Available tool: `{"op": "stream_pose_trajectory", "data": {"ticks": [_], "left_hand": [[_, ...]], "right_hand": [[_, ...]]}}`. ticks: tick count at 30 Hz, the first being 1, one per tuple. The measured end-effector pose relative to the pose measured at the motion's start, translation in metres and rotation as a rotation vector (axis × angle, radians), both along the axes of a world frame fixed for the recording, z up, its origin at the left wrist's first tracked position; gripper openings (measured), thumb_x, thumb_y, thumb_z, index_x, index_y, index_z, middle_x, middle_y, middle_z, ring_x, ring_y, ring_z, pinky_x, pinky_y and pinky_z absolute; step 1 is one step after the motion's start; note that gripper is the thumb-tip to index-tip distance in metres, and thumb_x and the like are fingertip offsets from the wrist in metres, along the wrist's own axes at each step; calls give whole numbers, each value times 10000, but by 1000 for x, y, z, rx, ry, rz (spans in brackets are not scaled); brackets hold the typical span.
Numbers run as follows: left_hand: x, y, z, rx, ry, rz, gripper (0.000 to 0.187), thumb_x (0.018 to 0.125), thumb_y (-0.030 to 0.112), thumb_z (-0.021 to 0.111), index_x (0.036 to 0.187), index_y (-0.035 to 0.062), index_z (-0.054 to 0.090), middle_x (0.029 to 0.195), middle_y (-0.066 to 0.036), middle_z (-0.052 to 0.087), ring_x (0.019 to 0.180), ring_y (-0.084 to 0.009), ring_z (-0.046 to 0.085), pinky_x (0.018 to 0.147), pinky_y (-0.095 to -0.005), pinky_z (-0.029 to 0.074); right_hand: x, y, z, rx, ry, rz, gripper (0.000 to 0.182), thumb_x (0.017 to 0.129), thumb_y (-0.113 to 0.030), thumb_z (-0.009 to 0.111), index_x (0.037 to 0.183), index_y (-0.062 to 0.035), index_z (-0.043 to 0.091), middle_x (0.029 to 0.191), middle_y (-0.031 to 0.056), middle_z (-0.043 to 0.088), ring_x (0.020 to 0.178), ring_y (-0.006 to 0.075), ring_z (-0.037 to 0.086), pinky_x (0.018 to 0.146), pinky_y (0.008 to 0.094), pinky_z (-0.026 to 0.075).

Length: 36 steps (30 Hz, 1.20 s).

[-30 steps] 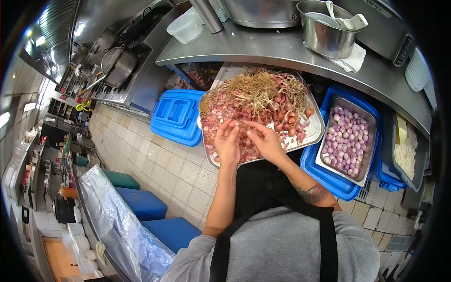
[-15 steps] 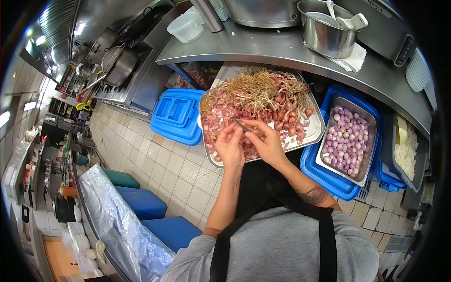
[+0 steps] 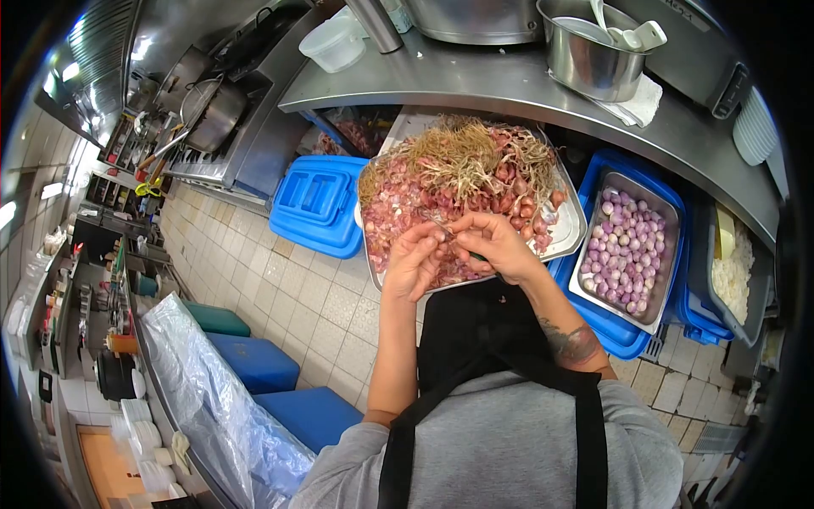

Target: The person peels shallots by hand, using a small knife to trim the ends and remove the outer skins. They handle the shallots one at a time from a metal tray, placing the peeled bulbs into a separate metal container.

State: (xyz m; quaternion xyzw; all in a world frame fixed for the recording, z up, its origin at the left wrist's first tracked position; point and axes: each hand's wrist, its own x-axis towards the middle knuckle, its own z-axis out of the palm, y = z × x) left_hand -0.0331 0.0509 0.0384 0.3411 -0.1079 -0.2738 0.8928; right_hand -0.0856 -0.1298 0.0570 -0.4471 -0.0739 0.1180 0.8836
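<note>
On steel counter (image 3: 483,81), noted illegible handwriting (image 3: 685,10) on appliance (image 3: 674,55) toward 1 o'clock; over shallot tray (image 3: 570,242), pinching small piece (image 3: 443,236) in left hand (image 3: 413,263), something green (image 3: 478,257) in right hand (image 3: 500,248).

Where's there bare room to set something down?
Steel counter between the clear tub and utensil pot, bar a few crumbs; tiled floor between the blue lid and blue bins. Crowded: the tray, heaped with shallots and skins around left hand and right hand.

Pale tiled floor (image 3: 309,314) around me, steel counter (image 3: 475,85) ahead at twelve o'clock, stove (image 3: 216,161) at ten, tiled wall (image 3: 30,161) far out toward ten, bright lights (image 3: 70,71) above it.
</note>
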Motion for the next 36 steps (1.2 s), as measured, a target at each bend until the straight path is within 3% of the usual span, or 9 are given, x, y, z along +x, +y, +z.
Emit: {"op": "stream_pose_trajectory", "data": {"ticks": [2,8,11,14,21,24,27,30,36], "left_hand": [[1,3,5,-48,-54,-123,277,847,-20,573,1121,-51,551,953,-95,627,853,-152,620,766,-242,533],[-7,-5,29,243,-143,62,411,806,-49,612,1200,-77,499,1013,-100,600,887,-143,605,797,-246,523],[-18,-14,40,365,-349,252,377,764,-98,633,1133,-77,554,1038,-85,563,900,-144,584,801,-254,512],[-20,-12,39,393,-406,260,399,722,-137,651,1108,-77,569,1077,-90,534,908,-139,573,809,-250,505],[-24,-7,34,93,-200,118,451,733,-102,658,1162,-34,536,1146,-107,563,958,-185,589,855,-295,494],[-22,-10,19,-63,-164,142,480,738,-87,661,1190,-14,515,1161,-109,565,990,-186,582,873,-297,486],[-20,-13,12,-117,-125,204,479,736,-82,666,1184,4,516,1142,-100,569,1006,-177,571,877,-287,486],[-21,-13,11,-112,-120,245,444,733,-85,667,1145,13,532,1127,-95,571,1012,-174,567,874,-291,495],[-24,-12,14,-83,-158,280,377,723,-107,664,1065,15,563,1132,-93,563,1012,-183,566,852,-309,515]], "right_hand": [[-4,-6,5,83,54,107,168,910,-136,553,1050,-45,565,673,4,524,437,16,353,374,164,242],[-6,-5,11,-47,28,-5,185,900,-148,574,1051,-44,559,665,6,521,438,13,349,383,170,246],[-7,-5,14,-85,5,-20,181,899,-134,573,1052,-39,557,662,9,531,452,11,365,394,166,256],[-11,-6,21,-65,10,21,187,900,-123,568,1067,-39,560,660,10,540,474,9,387,405,166,270],[-2,-2,16,-201,-24,-343,280,906,-104,540,1177,-37,545,712,19,578,491,16,418,422,154,301],[0,4,4,-530,-246,-492,356,896,-92,546,1247,-44,515,736,16,594,525,10,452,444,155,332],[-15,14,18,-464,-326,-471,404,884,-73,554,1283,-47,492,739,10,597,570,10,488,466,158,356],[-32,15,42,-395,-243,-260,414,850,-35,565,1262,-50,521,727,4,614,643,37,534,603,206,445],[-34,18,46,-356,-238,-209,381,849,-15,565,1228,-56,557,740,1,612,657,38,530,612,209,454]]}}
